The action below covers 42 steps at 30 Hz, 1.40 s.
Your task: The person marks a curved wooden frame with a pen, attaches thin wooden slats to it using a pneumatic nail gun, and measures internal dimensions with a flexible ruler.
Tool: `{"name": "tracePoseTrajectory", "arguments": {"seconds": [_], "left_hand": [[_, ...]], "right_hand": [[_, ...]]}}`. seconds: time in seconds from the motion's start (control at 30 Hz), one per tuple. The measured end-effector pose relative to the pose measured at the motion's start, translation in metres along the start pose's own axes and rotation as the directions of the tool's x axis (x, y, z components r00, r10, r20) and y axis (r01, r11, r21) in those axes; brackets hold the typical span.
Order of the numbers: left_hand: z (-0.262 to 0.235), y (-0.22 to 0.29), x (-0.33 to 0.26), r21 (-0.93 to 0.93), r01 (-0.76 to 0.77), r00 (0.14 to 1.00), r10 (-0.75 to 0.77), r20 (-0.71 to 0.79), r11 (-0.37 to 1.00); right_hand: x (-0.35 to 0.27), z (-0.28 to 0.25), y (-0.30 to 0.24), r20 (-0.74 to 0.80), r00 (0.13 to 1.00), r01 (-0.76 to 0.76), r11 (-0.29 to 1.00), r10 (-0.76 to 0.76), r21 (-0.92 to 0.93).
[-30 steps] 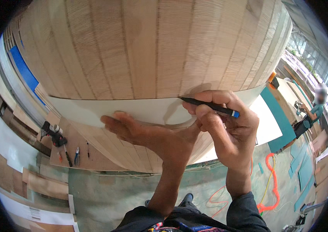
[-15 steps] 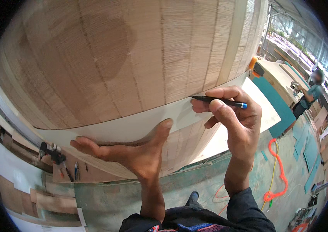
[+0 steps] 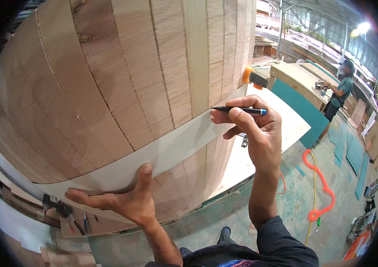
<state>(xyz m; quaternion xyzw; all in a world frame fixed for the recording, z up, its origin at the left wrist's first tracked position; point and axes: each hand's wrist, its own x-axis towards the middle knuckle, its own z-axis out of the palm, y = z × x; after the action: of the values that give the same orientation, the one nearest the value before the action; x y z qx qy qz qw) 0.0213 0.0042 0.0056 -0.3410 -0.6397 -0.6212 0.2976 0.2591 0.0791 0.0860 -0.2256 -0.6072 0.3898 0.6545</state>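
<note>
A curved wall of narrow wooden slats [image 3: 131, 75] rises in front of me, with a flexible white strip [image 3: 171, 143] bent across its face. My left hand [image 3: 128, 202] lies spread low on the strip, thumb up and fingers stretched left, pressing it against the wood. In my right hand [image 3: 262, 138] is a black pencil [image 3: 242, 110] with a blue end, pinched between thumb and fingers. Its tip meets the slats at the strip's upper edge, near a paler slat. The curled fingers rest by the strip's right part.
An orange and black clamp [image 3: 256, 79] sits at the right end of the strip. A drill [image 3: 57, 207] and pliers [image 3: 86, 222] lie on a board at lower left. An orange coiled hose [image 3: 327, 200] crosses the floor. A co-worker [image 3: 342, 86] stands at a far-right bench.
The pencil tip has moved right along the strip's upper edge, past the paler slat. My view has turned to the right; the left hand stays spread on the strip.
</note>
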Motion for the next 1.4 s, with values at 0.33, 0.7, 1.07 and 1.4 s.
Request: {"name": "tracePoseTrajectory", "arguments": {"seconds": [0.33, 0.7, 1.07, 1.4], "left_hand": [[-0.001, -0.012, 0.001, 0.055, -0.032, 0.999, 0.032, 0.002, 0.998], [0.003, -0.028, 0.002, 0.371, -0.103, 0.994, 0.113, -0.006, 0.923], [0.006, -0.018, 0.0, 0.281, -0.055, 0.998, 0.053, 0.016, 0.958], [0.008, -0.023, 0.002, 0.405, 0.034, 0.998, -0.011, -0.058, 0.914]], "right_hand": [[0.022, -0.033, 0.012, -0.116, 0.992, 0.025, 0.993, -0.039, -0.112], [0.035, -0.041, 0.029, -0.15, 0.989, -0.002, 0.999, 0.007, 0.037], [0.027, -0.042, 0.024, -0.223, 0.959, 0.138, 0.974, -0.177, -0.178], [-0.008, -0.007, 0.016, 0.029, 0.881, 0.385, 0.682, -0.472, -0.622]]}}
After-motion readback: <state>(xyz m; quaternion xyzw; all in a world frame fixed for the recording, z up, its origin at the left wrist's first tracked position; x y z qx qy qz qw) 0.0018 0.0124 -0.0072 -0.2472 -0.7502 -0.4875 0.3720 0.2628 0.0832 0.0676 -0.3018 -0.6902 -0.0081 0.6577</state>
